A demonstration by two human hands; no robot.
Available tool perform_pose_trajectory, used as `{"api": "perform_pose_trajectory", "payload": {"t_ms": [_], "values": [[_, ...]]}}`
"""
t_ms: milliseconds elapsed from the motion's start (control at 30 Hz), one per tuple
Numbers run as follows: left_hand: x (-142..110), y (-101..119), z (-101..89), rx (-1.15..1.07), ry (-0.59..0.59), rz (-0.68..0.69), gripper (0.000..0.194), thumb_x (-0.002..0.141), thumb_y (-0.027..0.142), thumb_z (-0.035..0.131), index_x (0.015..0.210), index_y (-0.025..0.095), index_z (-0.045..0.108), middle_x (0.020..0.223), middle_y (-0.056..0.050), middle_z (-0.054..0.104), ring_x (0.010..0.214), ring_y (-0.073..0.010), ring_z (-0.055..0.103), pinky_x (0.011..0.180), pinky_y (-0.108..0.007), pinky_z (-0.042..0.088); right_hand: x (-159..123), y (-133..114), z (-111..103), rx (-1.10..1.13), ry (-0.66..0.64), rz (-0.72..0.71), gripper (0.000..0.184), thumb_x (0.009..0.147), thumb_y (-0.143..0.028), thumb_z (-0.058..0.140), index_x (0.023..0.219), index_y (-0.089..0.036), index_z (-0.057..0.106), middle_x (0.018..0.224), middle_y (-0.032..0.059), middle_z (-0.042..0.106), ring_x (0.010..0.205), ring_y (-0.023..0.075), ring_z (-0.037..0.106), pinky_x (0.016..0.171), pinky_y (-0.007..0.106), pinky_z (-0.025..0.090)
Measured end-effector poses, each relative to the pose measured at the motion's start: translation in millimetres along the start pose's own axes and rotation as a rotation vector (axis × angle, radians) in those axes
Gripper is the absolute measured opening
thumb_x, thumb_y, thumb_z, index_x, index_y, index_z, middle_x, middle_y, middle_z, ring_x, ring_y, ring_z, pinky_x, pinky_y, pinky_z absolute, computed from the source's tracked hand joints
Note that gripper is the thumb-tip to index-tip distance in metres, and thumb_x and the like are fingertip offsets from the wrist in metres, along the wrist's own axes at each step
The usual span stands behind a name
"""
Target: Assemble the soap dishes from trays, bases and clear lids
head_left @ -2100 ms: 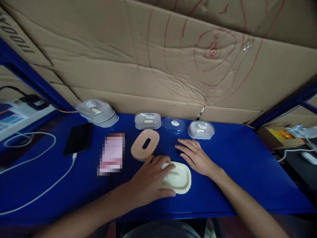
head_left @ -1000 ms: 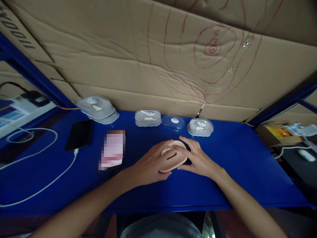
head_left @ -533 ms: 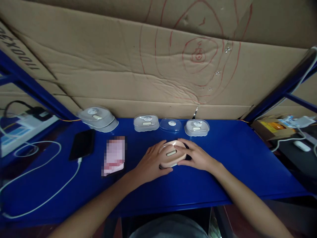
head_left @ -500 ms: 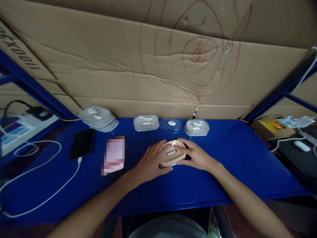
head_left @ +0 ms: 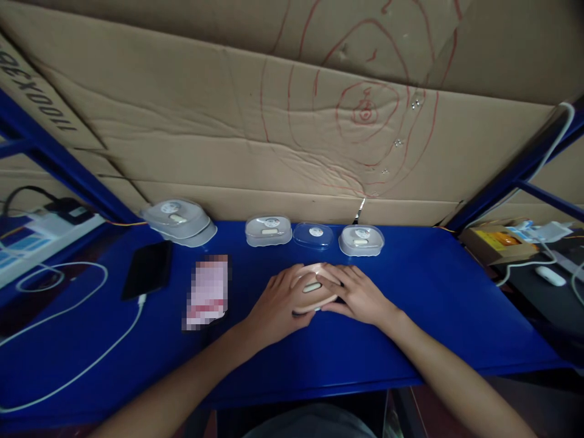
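Note:
Both hands are wrapped around a pinkish oval case [head_left: 319, 298] with a pale pill-shaped piece [head_left: 312, 287] on its top. My left hand [head_left: 280, 301] grips the case's left side, its thumb along the near edge. On the right side, my right hand [head_left: 360, 292] has its fingers over the top and its thumb at the near edge. The case's underside is hidden. Behind it stand two grey oval cases under clear lids, one to the left [head_left: 268, 231] and one to the right [head_left: 360, 241]. Between them lies a clear oval lid [head_left: 313, 235] with a round white label.
Stacked grey cases [head_left: 182, 222] stand at the back left. A lit phone [head_left: 206, 292] and a dark phone [head_left: 148, 269] on a white cable lie left of my hands. A power strip [head_left: 50, 243] is far left, an open cardboard box [head_left: 502, 243] far right. Cardboard [head_left: 182, 121] walls the back.
The right fingers have slid further over the top of the case, and the right thumb has moved left along its near edge. The view has shifted slightly.

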State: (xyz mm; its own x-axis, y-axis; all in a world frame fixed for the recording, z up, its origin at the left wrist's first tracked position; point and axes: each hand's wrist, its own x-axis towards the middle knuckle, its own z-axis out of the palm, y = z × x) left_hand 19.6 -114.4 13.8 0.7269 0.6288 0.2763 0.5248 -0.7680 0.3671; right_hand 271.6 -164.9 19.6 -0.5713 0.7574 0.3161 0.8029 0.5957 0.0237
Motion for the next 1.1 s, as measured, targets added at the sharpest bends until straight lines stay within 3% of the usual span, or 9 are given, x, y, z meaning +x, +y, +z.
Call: {"api": "perform_pose_trajectory", "payload": {"t_ms": [133,467,733,967,1100], "values": [[0,1,0.8,0.05,0.084,0.013,0.069,0.083,0.023,0.073,0.147,0.028,0.047,0.156,-0.015,0.048,0.142,-0.0383,0.048,0.111,-0.055,0.045,0,-7,2,-0.08,0.027,0.006,0.063,0.105,-0.05,0.057,0.16,-0.019,0.047,0.16,0.015,0.052,0.136,0.0386,0.058,0.104,0.055,0.055],[2,-6,-0.3,0.038,0.067,0.0,0.068,0.082,0.023,0.076,0.145,0.027,0.051,0.157,-0.015,0.048,0.139,-0.0386,0.051,0.11,-0.055,0.047,2,-6,10,-0.105,0.042,-0.001,0.063,0.106,-0.05,0.056,0.159,-0.017,0.047,0.159,0.0144,0.054,0.136,0.0377,0.058,0.104,0.054,0.056],[2,-10,-0.9,0.05,0.081,-0.001,0.069,0.082,0.014,0.074,0.146,0.026,0.051,0.159,-0.016,0.045,0.143,-0.0398,0.047,0.112,-0.057,0.046,3,-7,14,-0.053,0.101,0.043,0.064,0.106,-0.042,0.057,0.164,-0.022,0.039,0.166,0.011,0.045,0.149,0.039,0.044,0.119,0.062,0.042],[3,-19,5.2,-0.069,0.072,-0.01,0.078,0.084,0.024,0.08,0.152,0.026,0.041,0.165,-0.018,0.037,0.153,-0.0384,0.038,0.119,-0.058,0.042,4,0,19,0.063,0.075,0.07,0.062,0.106,-0.045,0.058,0.162,-0.023,0.041,0.165,0.0144,0.047,0.15,0.0361,0.043,0.118,0.061,0.043],[6,-25,4.1,-0.166,0.099,-0.096,0.081,0.085,0.033,0.081,0.154,0.029,0.038,0.164,-0.017,0.038,0.152,-0.0382,0.041,0.12,-0.06,0.041,4,3,20,0.119,0.095,0.129,0.061,0.107,-0.044,0.057,0.162,-0.025,0.04,0.164,0.0155,0.047,0.15,0.0344,0.044,0.117,0.059,0.044]]}}
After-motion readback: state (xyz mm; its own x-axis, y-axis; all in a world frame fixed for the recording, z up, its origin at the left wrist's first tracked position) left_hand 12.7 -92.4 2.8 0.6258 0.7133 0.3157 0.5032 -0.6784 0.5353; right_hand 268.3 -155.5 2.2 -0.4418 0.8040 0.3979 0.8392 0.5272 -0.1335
